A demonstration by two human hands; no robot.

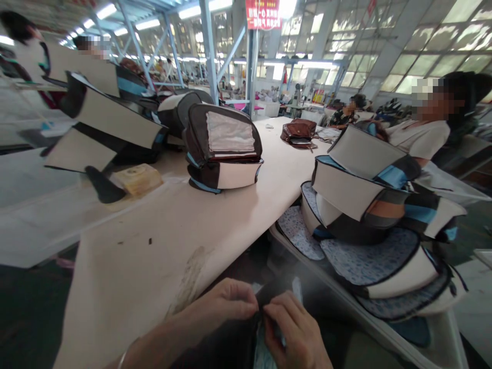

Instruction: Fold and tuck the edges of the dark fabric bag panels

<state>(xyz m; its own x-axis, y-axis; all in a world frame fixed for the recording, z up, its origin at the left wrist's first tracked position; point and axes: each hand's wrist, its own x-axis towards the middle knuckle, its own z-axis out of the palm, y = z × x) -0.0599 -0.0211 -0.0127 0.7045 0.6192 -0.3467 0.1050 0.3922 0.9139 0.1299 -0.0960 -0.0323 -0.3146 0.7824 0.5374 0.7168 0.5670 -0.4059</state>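
Head cam, live: LH (pixel 219 302) and RH (pixel 292 328) are close together at bottom of frame, fingers bunched, not spread, both pinching the top edge of a dark fabric piece (pixel 234 346) w/ a pale blue printed lining (pixel 265 353). Exact finger grip is partly hidden, can't tell more. Piece hangs between the hands, just off the near edge of a long cream-topped work table (pixel 126 287), seemingly held up off the surface so the edge stays in view. Thin metal bangle (pixel 122 360) on the left wrist.

Over to the right: approx 4 cream-panelled covers (pixel 357 189) w/ black and blue bands, piled on a side board (pixel 346 302) beside the table, approx 3 blue-printed pieces (pixel 369 261) under them, probably kept there for easy reach. On the table: 1 dark-and-cream cover (pixel 223 148) standing open, 1 brown leather bag (pixel 299 132). Far left: 2 big cream-panelled covers (pixel 111 120), 1 tan packet (pixel 137 179), 1 black pad (pixel 102 185). Co-workers: approx 4 in view, nearest 1 in a pale top (pixel 418 141) at right, hands out of sight, so no mix-up w/ the pair at bottom.
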